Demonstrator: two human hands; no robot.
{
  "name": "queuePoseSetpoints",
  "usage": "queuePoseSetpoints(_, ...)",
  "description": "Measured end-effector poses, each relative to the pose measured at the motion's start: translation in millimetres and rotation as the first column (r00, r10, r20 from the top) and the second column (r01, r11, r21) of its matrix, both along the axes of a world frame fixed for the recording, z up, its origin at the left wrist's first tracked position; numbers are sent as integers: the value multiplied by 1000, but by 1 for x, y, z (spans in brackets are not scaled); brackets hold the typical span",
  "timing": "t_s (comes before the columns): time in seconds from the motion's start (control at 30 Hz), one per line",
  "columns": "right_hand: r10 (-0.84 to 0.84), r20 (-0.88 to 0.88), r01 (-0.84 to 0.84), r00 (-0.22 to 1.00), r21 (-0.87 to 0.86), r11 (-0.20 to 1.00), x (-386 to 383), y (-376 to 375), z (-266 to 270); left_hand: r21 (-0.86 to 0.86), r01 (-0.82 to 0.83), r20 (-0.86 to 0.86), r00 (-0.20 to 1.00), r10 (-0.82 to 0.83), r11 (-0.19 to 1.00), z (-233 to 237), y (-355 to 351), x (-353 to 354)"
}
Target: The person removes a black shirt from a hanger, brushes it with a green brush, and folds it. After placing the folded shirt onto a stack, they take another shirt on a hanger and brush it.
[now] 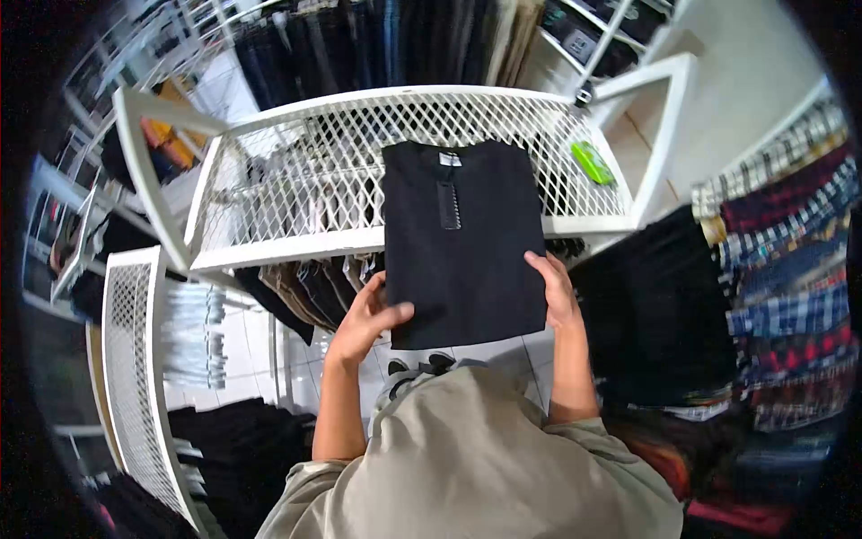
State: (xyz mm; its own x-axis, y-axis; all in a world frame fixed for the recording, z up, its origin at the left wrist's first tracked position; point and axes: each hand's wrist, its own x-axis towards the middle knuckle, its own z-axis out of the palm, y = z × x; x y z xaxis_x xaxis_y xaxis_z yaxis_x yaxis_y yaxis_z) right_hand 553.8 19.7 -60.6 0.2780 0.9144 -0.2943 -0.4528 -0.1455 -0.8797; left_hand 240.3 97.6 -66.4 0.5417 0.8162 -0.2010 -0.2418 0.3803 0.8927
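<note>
A folded black shirt lies flat, its upper part over a white mesh shelf and its lower part past the shelf's front edge. A dark tag hangs below the white neck label. My left hand grips the shirt's lower left edge, thumb on top and fingers beneath. At the right edge, my right hand holds the shirt in the same way, its fingers mostly hidden underneath.
A green packet sits at the shelf's right end. Garments hang beneath the shelf. Dark trousers hang beyond it. Plaid shirts line the right side, and another mesh rack stands at left.
</note>
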Motion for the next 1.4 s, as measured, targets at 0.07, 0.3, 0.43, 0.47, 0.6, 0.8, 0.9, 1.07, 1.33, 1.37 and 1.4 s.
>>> queuePoseSetpoints(0.07,30,63,-29,998,-12,999,-2,9,7,-105,-148,-57,988,143,983,0,12,23)
queuePoseSetpoints(0.3,212,-23,-212,977,33,977,19,22,10,-198,-108,-19,994,106,974,9,-6,21)
queuePoseSetpoints(0.43,220,79,-219,972,-18,976,-6,36,31,-133,-213,-10,977,213,968,12,-9,30)
queuePoseSetpoints(0.47,215,89,-214,972,-28,977,-1,42,15,-78,-244,1,970,245,967,16,-15,28)
queuePoseSetpoints(0.6,375,157,-389,914,70,919,-38,51,37,-30,-408,89,908,409,912,29,-58,-5)
queuePoseSetpoints(0.8,755,122,-762,645,181,622,-160,64,44,-82,-722,89,681,726,687,57,-153,-84)
queuePoseSetpoints(0.9,848,110,-850,519,166,499,-235,43,66,-77,-850,151,506,849,521,69,-207,-128)
queuePoseSetpoints(1.07,913,222,-929,343,226,294,-367,-1,96,-18,-984,186,173,967,179,99,-292,-212)
queuePoseSetpoints(1.33,905,292,-897,311,404,178,-598,-91,162,321,-937,12,-139,990,-135,194,-420,-379)
queuePoseSetpoints(1.37,889,348,-887,297,446,122,-645,-118,188,381,-912,20,-156,988,-152,211,-452,-435)
queuePoseSetpoints(1.4,872,396,-866,288,497,61,-675,-125,205,453,-875,29,-177,984,-170,221,-462,-472)
